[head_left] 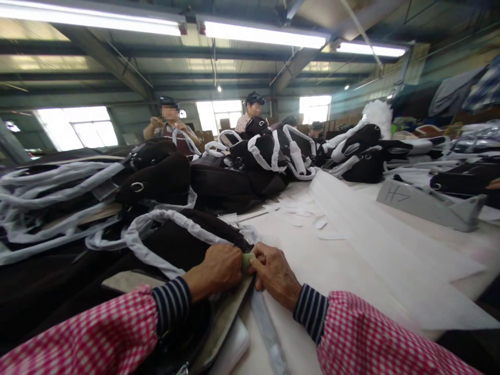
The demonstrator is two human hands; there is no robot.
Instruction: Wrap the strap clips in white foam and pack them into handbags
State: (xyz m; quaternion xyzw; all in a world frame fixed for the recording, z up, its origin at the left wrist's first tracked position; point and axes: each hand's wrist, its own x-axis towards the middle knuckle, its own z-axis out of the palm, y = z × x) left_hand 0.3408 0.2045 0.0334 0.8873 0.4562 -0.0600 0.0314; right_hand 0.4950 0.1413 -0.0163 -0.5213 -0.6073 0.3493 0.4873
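Observation:
A black bag [195, 225] with a white-wrapped handle [146, 255] lies in front of me. At its right end, my left hand [221, 268] is closed in a fist beside a small pale green piece [247, 261]. My right hand [274, 273] pinches the right side of that same piece, its fingertips nearly touching my left hand. What my left fingers grip is hidden behind the knuckles. A grey-white wrapped strap [269, 333] hangs down below my right hand onto the table.
Piled black bags [234, 185] with wrapped handles cover the left and back of the white table [304, 260]. White sheets [375, 234], paper scraps and a grey holder [429, 204] lie at the right. Two people [172, 122] work across the table.

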